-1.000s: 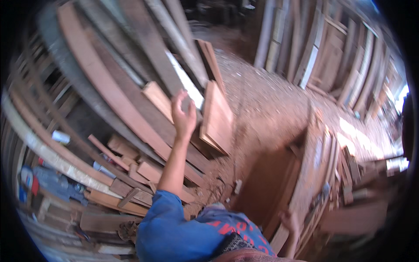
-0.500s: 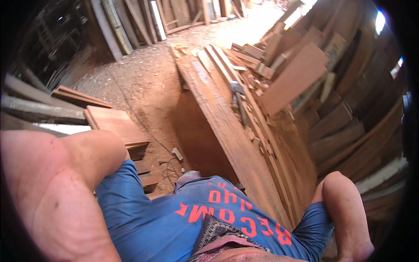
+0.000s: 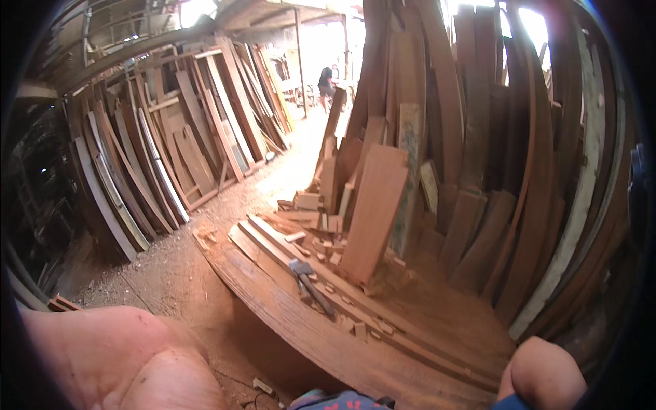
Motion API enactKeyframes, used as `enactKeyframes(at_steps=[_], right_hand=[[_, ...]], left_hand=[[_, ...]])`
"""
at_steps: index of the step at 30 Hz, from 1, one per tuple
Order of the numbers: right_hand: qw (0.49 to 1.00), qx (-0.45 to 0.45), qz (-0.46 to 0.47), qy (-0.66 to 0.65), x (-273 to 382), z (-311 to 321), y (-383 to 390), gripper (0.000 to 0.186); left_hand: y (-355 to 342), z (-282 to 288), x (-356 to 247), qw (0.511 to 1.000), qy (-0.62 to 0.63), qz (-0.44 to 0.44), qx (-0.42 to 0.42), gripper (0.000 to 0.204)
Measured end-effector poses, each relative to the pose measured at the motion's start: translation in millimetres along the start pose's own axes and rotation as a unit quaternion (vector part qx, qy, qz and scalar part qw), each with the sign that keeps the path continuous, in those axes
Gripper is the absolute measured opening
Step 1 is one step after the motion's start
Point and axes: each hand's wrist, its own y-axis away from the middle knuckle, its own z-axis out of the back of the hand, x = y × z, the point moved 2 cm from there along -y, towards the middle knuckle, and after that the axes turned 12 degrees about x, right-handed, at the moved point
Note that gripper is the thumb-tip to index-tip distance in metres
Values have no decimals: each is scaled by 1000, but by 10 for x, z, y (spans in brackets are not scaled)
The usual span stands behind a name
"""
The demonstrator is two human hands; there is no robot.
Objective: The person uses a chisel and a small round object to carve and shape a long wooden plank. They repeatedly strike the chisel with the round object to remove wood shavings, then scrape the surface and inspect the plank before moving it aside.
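Note:
Neither of my hands shows; only bare arms come into the picture. My bent left arm (image 3: pixel 130 355) fills the lower left corner, very close, its hand out of sight. At the lower right edge is my right elbow (image 3: pixel 547 376), above a bit of blue sleeve; that hand is hidden too. Ahead of me runs a long, worn wooden workbench (image 3: pixel 294 328). A hammer-like tool (image 3: pixel 318 294) with a metal head lies on it, among long wooden strips (image 3: pixel 403 335) and small offcuts. Nothing is seen touching the tool.
A wide reddish board (image 3: pixel 376 212) leans beyond the bench beside piled wood blocks (image 3: pixel 307 201). Tall planks (image 3: pixel 471 123) stand along the right, more timber (image 3: pixel 198 137) along the left wall. Far back, a person (image 3: pixel 328 82) stands in bright light. A power strip (image 3: pixel 263 387) lies below the bench.
My view has tilted up, so the bench sits lower and the standing timber and distant person have come in. Most of my blue shirt has left the picture. The tool stays on the bench.

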Motion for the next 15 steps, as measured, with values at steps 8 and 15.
enactKeyframes(at_steps=[8, 15], right_hand=[[998, 39, -37, -13, -28, -7, 53, 61], [996, 75, -39, -24, 42, 149, 165, 60]], left_hand=[[165, -114, 115, 1000, 19, 7, 7, 40], [181, -273, 29, 999, 34, -18, 1, 42]])
